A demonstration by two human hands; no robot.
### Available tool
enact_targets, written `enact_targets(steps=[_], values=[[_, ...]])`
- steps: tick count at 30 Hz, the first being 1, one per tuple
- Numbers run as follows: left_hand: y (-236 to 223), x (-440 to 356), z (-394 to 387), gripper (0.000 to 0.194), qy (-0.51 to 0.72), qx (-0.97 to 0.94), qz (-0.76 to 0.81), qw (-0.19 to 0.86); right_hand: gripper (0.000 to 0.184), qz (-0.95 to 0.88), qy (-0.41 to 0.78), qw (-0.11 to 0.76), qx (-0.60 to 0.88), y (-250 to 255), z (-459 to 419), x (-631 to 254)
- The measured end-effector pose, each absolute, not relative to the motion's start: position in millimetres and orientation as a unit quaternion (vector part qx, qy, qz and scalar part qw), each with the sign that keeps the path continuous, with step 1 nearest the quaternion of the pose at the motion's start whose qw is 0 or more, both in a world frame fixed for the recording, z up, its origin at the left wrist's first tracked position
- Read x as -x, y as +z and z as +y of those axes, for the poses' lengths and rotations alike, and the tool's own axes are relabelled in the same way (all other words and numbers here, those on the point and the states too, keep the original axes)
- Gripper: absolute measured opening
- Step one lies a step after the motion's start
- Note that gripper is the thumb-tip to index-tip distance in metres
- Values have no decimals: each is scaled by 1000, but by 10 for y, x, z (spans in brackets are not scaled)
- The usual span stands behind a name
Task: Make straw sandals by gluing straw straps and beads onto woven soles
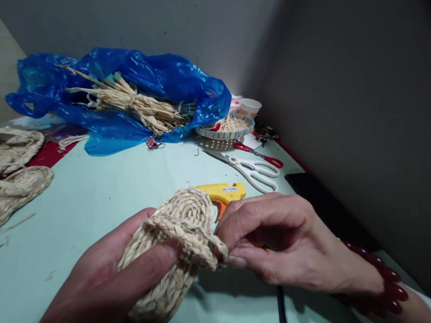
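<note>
A small woven straw slipper [164, 288] is tilted up above the table, its sole coiled from braided straw. My left hand [131, 276] is closed round it, the thumb pressing on a braided strap [188, 238] that crosses the sole. At the strap's right end, my right hand [271, 233] pinches the braid between thumb and fingers. The fingertips hide part of that end. Just behind the slipper lies a yellow glue gun [223, 192] with an orange trigger, partly covered by the slipper and my right hand. A dark cord [282, 313] runs below my right hand.
White-handled scissors [254, 170] and red-handled scissors [259, 154] lie at right, before a small woven basket [230, 127] and a paper cup [250, 107]. A blue plastic bag [190, 81] holds dried straw [137, 103]. More straw slippers [11, 194] lie at left.
</note>
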State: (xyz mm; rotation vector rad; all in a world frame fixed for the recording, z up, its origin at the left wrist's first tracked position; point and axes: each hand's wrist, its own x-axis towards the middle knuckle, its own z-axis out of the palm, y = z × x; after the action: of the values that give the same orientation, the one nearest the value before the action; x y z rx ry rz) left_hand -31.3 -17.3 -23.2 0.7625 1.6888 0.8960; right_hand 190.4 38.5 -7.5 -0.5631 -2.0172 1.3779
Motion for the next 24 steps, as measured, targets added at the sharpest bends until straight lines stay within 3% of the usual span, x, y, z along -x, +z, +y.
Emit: enact_targets(steps=[10,18,24], values=[[-122,205,-171,72,380,-279,680,562,4,-778,519,302,185,-21,387,-1900],[-127,159,-180,49,404,-301,642,578,3,-781,522,293,178,-20,406,-1888],[-57,42,-213,67,424,-242,582,651,2,-787,516,280,192,-1,418,-1883]])
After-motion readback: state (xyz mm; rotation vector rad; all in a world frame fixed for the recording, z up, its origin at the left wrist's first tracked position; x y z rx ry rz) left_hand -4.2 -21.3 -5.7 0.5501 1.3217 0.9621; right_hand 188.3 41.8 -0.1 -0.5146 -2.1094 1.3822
